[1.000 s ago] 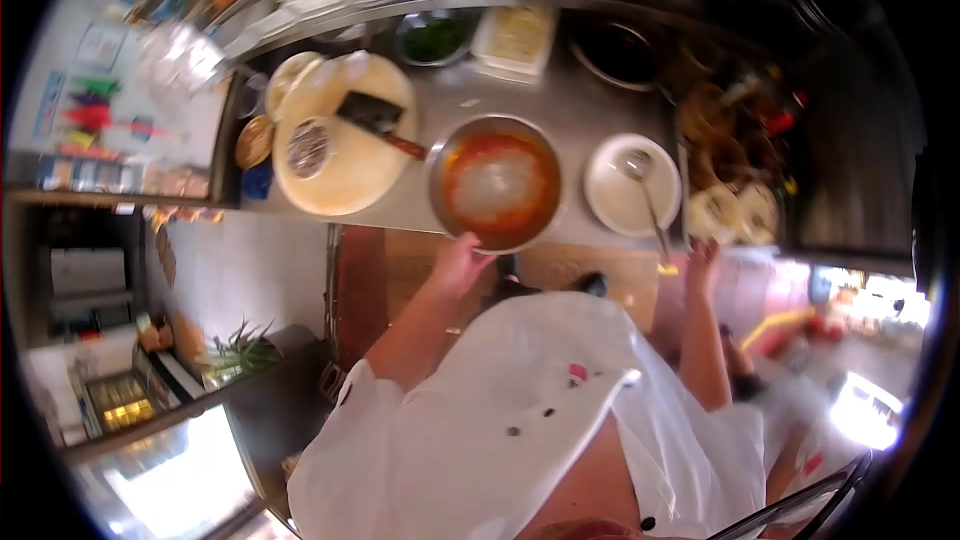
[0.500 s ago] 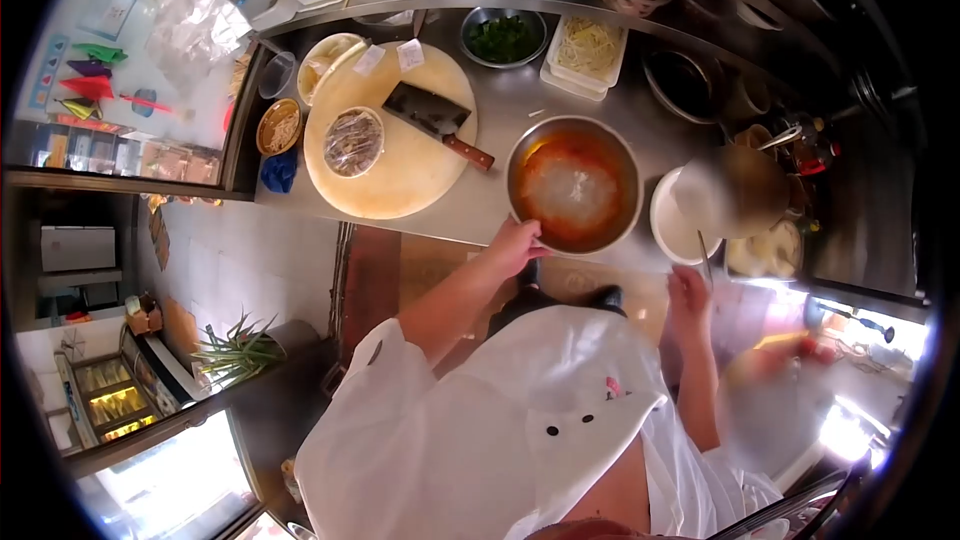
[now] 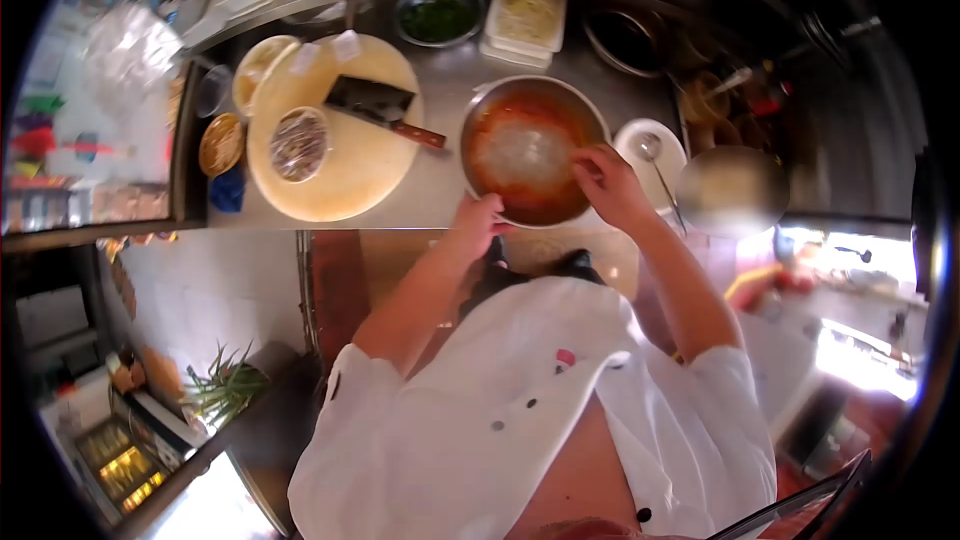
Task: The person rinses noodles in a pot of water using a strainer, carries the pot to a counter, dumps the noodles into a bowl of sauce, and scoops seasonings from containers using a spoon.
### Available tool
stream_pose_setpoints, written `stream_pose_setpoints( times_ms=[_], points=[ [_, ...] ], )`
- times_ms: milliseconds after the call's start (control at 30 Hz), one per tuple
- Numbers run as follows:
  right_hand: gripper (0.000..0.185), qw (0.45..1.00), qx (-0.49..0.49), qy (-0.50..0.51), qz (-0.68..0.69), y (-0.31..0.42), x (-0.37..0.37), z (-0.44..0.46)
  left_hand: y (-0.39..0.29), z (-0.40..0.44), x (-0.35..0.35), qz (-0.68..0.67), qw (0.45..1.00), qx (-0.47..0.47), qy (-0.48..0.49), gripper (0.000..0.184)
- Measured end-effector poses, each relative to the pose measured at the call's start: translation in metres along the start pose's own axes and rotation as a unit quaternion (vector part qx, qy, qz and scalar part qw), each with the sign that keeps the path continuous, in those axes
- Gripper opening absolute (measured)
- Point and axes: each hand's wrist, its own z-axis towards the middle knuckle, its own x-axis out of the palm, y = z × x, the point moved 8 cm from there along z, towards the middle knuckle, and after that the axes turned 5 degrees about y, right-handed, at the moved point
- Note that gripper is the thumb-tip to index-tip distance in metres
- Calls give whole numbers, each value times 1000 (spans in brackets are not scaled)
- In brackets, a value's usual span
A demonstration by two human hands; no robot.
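A metal bowl (image 3: 530, 145) with red-orange sauce around a pale, cloudy middle rests at the counter's front edge. My left hand (image 3: 482, 220) grips its lower left rim. My right hand (image 3: 605, 180) is over the bowl's right rim, fingers curled inward; whether they hold anything is too small to tell. Just right of the bowl is a white dish (image 3: 640, 135) with a metal ladle (image 3: 665, 185) lying in it, its handle over the near edge.
A round cutting board (image 3: 370, 170) at left bears a cleaver (image 3: 370, 100) and a wrapped bowl (image 3: 299, 145). Behind stand a bowl of greens (image 3: 440, 16) and a tray of pale strips (image 3: 527, 20). A blurred round shape (image 3: 733, 190) is at right.
My right hand has left the ladle handle beside the white dish and moved left over the metal bowl. My left hand keeps hold of the bowl's rim. The view has shifted.
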Motion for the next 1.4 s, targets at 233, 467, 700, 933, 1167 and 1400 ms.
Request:
stream_pose_setpoints(
  times_ms=[233, 467, 700, 933, 1167, 1400],
  points=[
    [23, 994, 96, -37, 30, -15, -7, -25, 6, 1, -6, -8, 1000, 7, 26, 44],
    [24, 986, 147, -13, 80, -72, 24, -60, 35, 38, -28, 36, 999, 31, 22, 53],
    [28, 966, 206, -75, 137, -109, 3, -103, -43, 31, -94, 519, 830, 192, -76, 33],
    [28, 961, 225, -71, 146, -111, 7, -112, -185, 30, -56, 818, 414, 397, -41, 41],
    [29, 964, 225, -59, 132, -109, 8, -108, -219, 131, -24, 853, 366, 371, -35, 32],
    [26, 950, 258, -79, 157, -116, -4, -108, -254, 190, -19, 813, 449, 295, -224, 29]
  ],
)
